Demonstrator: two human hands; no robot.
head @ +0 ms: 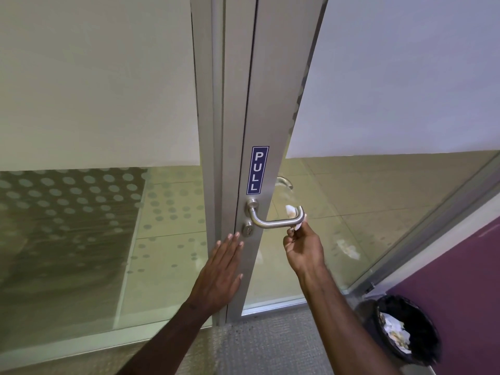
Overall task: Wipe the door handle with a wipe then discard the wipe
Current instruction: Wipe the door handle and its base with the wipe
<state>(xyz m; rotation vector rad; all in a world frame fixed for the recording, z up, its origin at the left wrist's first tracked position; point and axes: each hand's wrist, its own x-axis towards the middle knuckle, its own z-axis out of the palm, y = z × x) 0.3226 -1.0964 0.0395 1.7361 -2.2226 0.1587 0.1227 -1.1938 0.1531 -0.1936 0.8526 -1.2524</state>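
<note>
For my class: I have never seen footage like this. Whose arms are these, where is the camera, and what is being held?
There is no machine: one camera worn on a person's head looks forward and down at their bare arms. The left hand rests flat on the metal door frame, below a blue PULL sign. The right hand pinches a small white wipe against the far end of the steel door handle. A black bin holding paper scraps stands on the floor at lower right.

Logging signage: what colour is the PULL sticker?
The PULL sticker is dark blue with white letters, seen in the head view.
</note>
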